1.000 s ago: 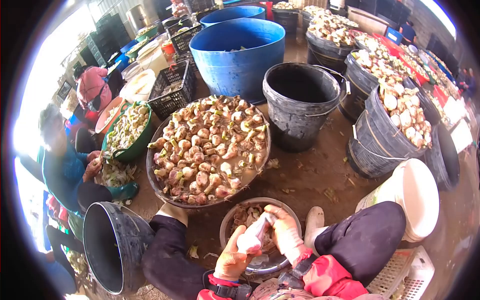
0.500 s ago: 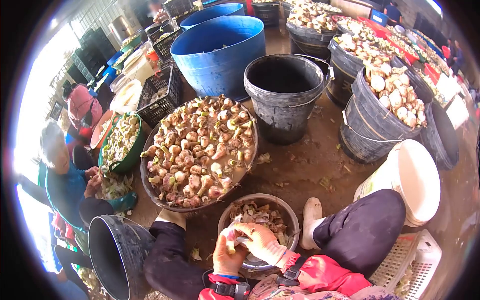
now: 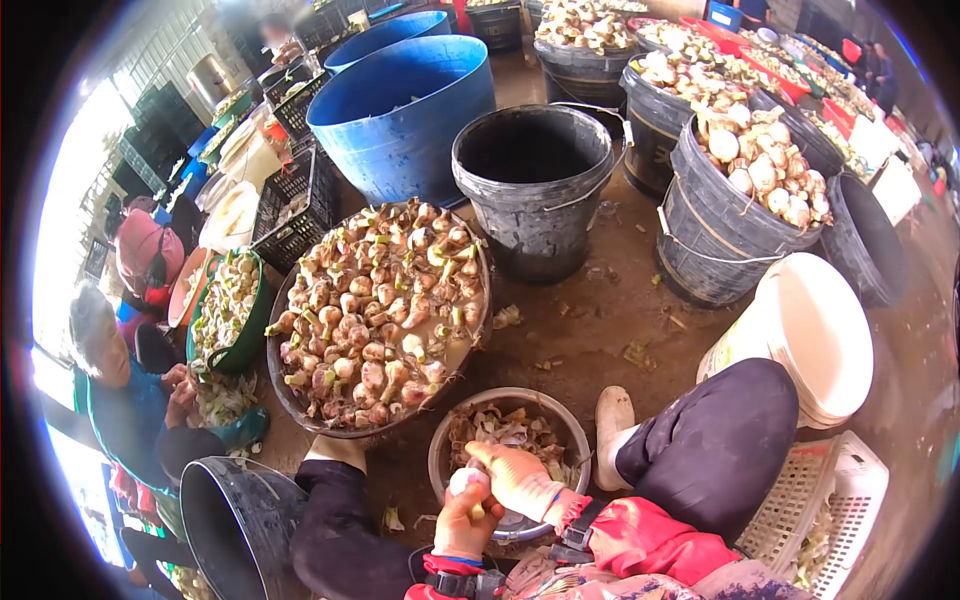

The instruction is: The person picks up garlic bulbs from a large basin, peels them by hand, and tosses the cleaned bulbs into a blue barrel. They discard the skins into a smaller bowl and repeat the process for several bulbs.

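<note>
My left hand [image 3: 462,524] is closed around a pale garlic bulb [image 3: 468,482], held over the near edge of a small basin [image 3: 512,395]. Close against the bulb is my right hand [image 3: 518,482], in an orange glove, with its fingers curled; whatever lies in its grip is hidden. Dry garlic skins and leaf scraps [image 3: 520,428] fill the basin, which sits on the floor between my feet. Beyond it to the left, a wide round tub holds many untrimmed garlic bulbs [image 3: 385,310] with short stems, some lying in muddy water.
A black bucket [image 3: 530,215] stands ahead, beside a large blue tub [image 3: 400,130]. Right are a bucket heaped with garlic [image 3: 765,165], a white bucket [image 3: 820,320] and a white crate [image 3: 860,490]. A tilted black bucket [image 3: 225,530] and a seated person [image 3: 125,400] are left.
The garlic bulb has been turned, its round pale end now facing up beside my right hand. The view has shifted slightly, moving the surroundings left in the picture.
</note>
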